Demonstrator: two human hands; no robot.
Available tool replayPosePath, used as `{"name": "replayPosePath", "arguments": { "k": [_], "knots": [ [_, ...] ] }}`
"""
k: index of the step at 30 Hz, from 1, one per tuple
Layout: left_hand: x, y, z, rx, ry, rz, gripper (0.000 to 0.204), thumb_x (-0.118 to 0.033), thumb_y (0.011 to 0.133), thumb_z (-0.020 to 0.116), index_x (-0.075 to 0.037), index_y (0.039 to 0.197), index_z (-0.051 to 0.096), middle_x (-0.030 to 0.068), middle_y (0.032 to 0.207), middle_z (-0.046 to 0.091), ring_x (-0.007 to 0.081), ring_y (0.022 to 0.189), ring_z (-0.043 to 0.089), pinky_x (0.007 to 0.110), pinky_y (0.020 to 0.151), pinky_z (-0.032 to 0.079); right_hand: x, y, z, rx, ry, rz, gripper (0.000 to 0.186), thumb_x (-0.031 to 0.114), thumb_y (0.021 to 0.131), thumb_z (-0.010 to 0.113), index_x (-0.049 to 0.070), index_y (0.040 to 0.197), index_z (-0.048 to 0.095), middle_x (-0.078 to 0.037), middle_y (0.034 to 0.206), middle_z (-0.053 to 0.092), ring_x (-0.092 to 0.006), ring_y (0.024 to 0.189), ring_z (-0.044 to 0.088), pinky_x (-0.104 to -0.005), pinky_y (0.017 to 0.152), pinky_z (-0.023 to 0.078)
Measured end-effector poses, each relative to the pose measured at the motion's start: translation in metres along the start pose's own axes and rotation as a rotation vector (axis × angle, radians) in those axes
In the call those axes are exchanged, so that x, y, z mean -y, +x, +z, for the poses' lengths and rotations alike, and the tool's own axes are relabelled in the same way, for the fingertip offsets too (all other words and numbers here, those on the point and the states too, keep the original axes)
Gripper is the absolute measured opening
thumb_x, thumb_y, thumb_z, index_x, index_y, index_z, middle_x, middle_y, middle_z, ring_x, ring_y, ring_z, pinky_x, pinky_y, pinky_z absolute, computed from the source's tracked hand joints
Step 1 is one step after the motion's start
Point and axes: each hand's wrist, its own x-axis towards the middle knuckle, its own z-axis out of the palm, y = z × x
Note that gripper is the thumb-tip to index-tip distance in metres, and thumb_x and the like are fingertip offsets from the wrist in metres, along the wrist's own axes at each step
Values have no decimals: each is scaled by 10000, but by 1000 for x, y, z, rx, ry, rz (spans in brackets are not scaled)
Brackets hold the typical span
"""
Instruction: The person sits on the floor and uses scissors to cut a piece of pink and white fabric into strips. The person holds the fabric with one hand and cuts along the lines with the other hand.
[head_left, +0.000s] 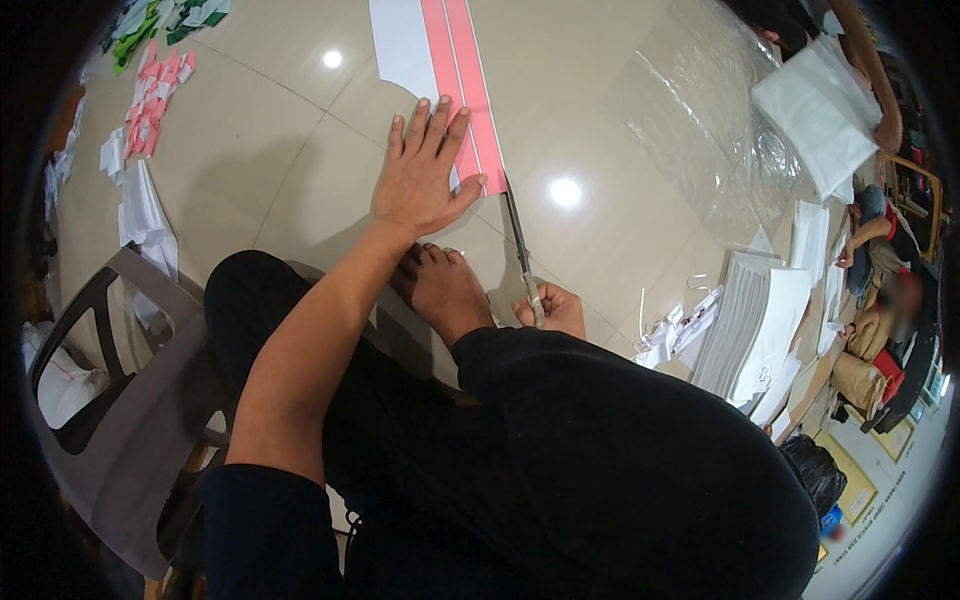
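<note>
A pink-and-white striped sheet (463,60), paper or cloth, lies on the tiled floor at the top middle. My left hand (422,165) rests flat on its near end, fingers spread. Just right of my bare foot (447,290), my right hand (562,311) is closed round the handles of long scissors (519,238). The dark blades point away from me and reach the sheet's near right corner. Whether they are apart there is too small to tell.
Pink-and-white scraps (155,100), green scraps (140,32) and white cloth (150,220) lie to the left, by a grey chair (120,430). Clear plastic sheeting (690,120) and a stack of white sheets (745,325) are at right. Other people sit at the far right.
</note>
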Motion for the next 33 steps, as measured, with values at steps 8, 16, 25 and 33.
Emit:
{"name": "replayPosePath", "arguments": {
  "k": [8, 16, 25, 33],
  "knots": [
    [0, 0, -1, -10, -2, -6, 936, -612, 1023, 599, -105, 1765, 337, 201, 1816, 327, 456, 1678, 278, 685, 1354, 189, 22, 0, 3, 27, 17, 63, 250, 53, 972, 844, 71, 847, 628, 22, 733, 651, -50, 616, 537, -260, 561, 399],
    [1, -1, -1, -16, 5, -5, 931, -613, 1027, 596, -107, 1765, 338, 196, 1815, 328, 450, 1677, 280, 683, 1353, 191, 29, 0, 5, 40, 26, 103, 255, 60, 979, 848, 71, 865, 621, 9, 729, 659, -51, 592, 547, -254, 538, 397],
    [1, -1, -1, -13, -11, 0, 937, -616, 1036, 614, -109, 1770, 327, 205, 1821, 313, 465, 1679, 277, 697, 1345, 197, 24, 2, 4, 26, 11, 56, 260, 71, 985, 848, 67, 869, 616, 5, 727, 658, -59, 588, 559, -257, 538, 404],
    [1, -1, -1, 0, 2, -6, 943, -616, 1035, 607, -117, 1776, 306, 196, 1829, 297, 457, 1685, 260, 685, 1357, 178, 35, 2, 4, 38, -2, 88, 257, 83, 976, 858, 54, 876, 623, 5, 727, 658, -57, 596, 563, -255, 542, 408]
  ]
}}
